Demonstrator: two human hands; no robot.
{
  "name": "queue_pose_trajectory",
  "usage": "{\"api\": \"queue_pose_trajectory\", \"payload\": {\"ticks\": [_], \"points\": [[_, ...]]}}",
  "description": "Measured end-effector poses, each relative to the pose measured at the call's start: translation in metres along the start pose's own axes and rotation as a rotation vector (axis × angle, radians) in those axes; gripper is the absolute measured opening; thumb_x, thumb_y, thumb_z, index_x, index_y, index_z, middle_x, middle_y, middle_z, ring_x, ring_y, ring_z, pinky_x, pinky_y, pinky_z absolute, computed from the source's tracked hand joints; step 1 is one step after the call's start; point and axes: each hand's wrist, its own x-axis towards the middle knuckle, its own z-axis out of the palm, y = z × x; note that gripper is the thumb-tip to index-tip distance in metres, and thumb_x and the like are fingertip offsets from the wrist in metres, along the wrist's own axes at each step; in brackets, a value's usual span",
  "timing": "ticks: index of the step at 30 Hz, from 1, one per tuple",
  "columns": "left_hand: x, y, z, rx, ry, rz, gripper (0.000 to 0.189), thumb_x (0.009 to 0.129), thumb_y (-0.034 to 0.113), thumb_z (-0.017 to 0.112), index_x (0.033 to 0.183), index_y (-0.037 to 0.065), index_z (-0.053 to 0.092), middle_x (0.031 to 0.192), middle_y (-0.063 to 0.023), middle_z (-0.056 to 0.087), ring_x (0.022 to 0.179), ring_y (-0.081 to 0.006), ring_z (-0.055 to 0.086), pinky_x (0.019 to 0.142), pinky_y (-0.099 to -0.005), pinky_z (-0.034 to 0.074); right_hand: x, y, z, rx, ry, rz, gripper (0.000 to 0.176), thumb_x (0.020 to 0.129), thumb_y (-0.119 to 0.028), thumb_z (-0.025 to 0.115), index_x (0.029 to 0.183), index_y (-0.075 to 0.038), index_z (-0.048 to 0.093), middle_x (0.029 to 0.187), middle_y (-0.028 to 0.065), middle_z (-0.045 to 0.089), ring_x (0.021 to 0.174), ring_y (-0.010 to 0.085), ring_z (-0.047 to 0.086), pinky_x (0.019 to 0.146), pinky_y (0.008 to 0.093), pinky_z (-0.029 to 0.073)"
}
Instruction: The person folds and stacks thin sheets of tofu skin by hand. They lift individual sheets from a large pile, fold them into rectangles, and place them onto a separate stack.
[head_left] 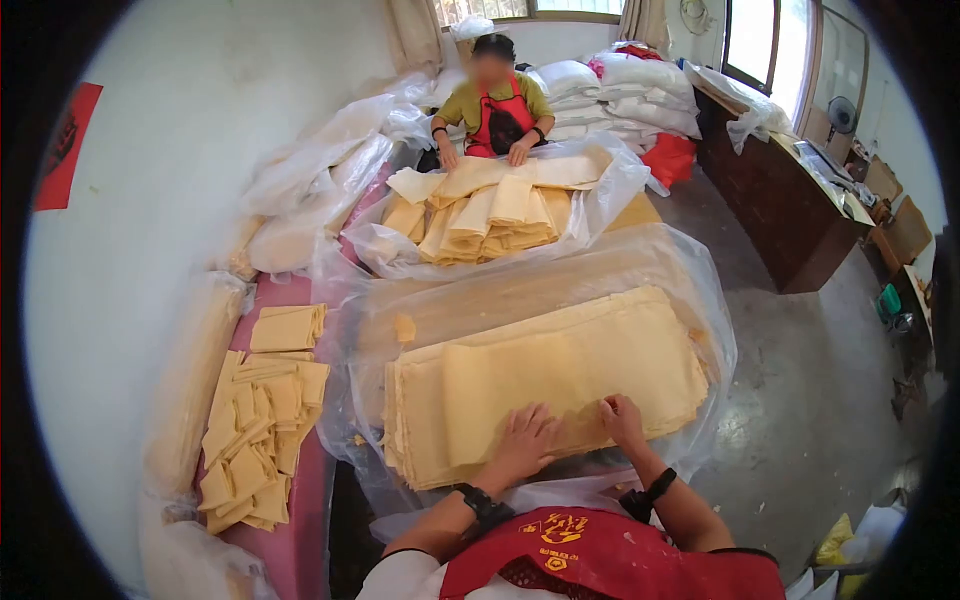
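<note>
A stack of large pale yellow sheets [660, 350], thin and rough-edged, lies on clear plastic in front of me. On top is a folded yellow sheet [490, 370]. My left hand [527, 440] rests flat on this folded sheet near its front edge, fingers spread. To its right, my right hand [622, 418] touches the top of the stack with its fingers curled in. Whether a sheet edge is pinched in those fingers is hidden.
Folded yellow pieces [265, 420] are piled on a pink surface [305, 500] at left. Across from me, a person in a red apron [505, 120] handles another sheet pile [490, 215]. White sacks [640, 90] are stacked behind; a dark wooden counter [770, 190] stands right.
</note>
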Motion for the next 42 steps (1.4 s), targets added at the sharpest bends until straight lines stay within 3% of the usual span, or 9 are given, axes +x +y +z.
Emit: {"api": "queue_pose_trajectory", "payload": {"ticks": [8,13,18,23,30,33,36,38,42], "points": [[-0.045,-0.030,-0.009,0.172,-0.026,-0.127,0.078,0.071,0.050,0.072,0.139,0.028,0.042,0.149,-0.0130,0.029,0.140,-0.0334,0.020,0.104,-0.0687,0.013,0.001,-0.059,0.000,-0.184,-0.326,0.212,0.032,0.076,-0.037,0.068,0.082,-0.007,0.062,0.081,0.0152,0.066,0.080,0.0320,0.064,0.069,0.0422,0.049],[-0.085,-0.073,-0.027,0.175,0.013,-0.220,0.078,0.069,0.054,0.072,0.137,0.029,0.045,0.148,-0.0140,0.031,0.141,-0.0333,0.020,0.106,-0.0679,0.011,-0.011,-0.047,0.021,-0.237,-0.394,0.060,0.030,0.076,-0.037,0.065,0.079,-0.007,0.063,0.075,0.0155,0.065,0.075,0.0323,0.065,0.066,0.0427,0.050],[-0.086,-0.072,-0.046,0.199,-0.093,-0.191,0.089,0.064,0.051,0.077,0.137,0.013,0.042,0.145,-0.0172,0.032,0.139,-0.0349,0.022,0.112,-0.0553,0.016,-0.016,-0.039,0.039,-0.110,-0.364,0.047,0.025,0.074,-0.027,0.069,0.082,-0.006,0.062,0.070,0.0126,0.063,0.064,0.0236,0.062,0.059,0.0368,0.049],[-0.059,-0.015,-0.017,0.099,0.009,-0.044,0.086,0.065,0.040,0.078,0.137,0.010,0.040,0.142,-0.0161,0.036,0.136,-0.0318,0.028,0.110,-0.0509,0.023,-0.026,-0.087,0.026,0.695,-0.335,0.447,0.038,0.079,-0.003,0.061,0.116,-0.006,0.060,0.086,0.0120,0.061,0.070,0.0186,0.061,0.059,0.0315,0.051],[-0.062,-0.018,-0.001,-0.201,0.157,-0.119,0.049,0.075,0.020,0.069,0.121,0.008,0.056,0.116,-0.0132,0.058,0.112,-0.0288,0.054,0.094,-0.0415,0.042,-0.011,-0.067,0.018,0.723,-0.642,0.433,0.060,0.079,0.003,0.060,0.136,-0.007,0.045,0.098,0.0129,0.061,0.073,0.0178,0.062,0.057,0.0299,0.052],[-0.087,-0.027,0.010,-0.677,0.421,-0.278,0.032,0.084,0.016,0.060,0.113,0.003,0.059,0.107,-0.0159,0.063,0.102,-0.0319,0.059,0.086,-0.0393,0.047,-0.031,-0.102,-0.012,0.502,-0.801,0.340,0.061,0.082,-0.001,0.059,0.139,-0.010,0.042,0.110,0.0148,0.061,0.076,0.0164,0.064,0.061,0.0273,0.052],[-0.119,-0.029,0.003,-0.828,0.522,-0.751,0.028,0.091,0.016,0.050,0.113,0.000,0.057,0.104,-0.0156,0.065,0.095,-0.0315,0.062,0.081,-0.0393,0.047,-0.042,-0.158,-0.021,0.525,-0.661,-0.095,0.055,0.084,-0.008,0.060,0.137,-0.010,0.044,0.127,0.0160,0.055,0.093,0.0213,0.065,0.075,0.0328,0.053],[-0.131,-0.046,0.039,-1.189,0.729,-0.801,0.029,0.096,0.020,0.047,0.111,-0.002,0.058,0.099,-0.0119,0.067,0.091,-0.0241,0.063,0.080,-0.0347,0.047,-0.034,-0.172,-0.013,-0.082,-0.498,-0.780,0.054,0.085,-0.015,0.060,0.136,-0.010,0.044,0.136,0.0147,0.048,0.117,0.0281,0.054,0.096,0.0422,0.044],[-0.137,-0.059,0.050,-1.527,0.797,-0.857,0.028,0.096,0.017,0.047,0.109,-0.004,0.058,0.099,-0.0072,0.064,0.091,-0.0172,0.060,0.080,-0.0321,0.047,-0.021,-0.164,0.037,-0.402,-0.530,-1.081,0.056,0.082,-0.017,0.061,0.135,-0.012,0.045,0.140,0.0141,0.043,0.131,0.0296,0.039,0.107,0.0471,0.030]]}}
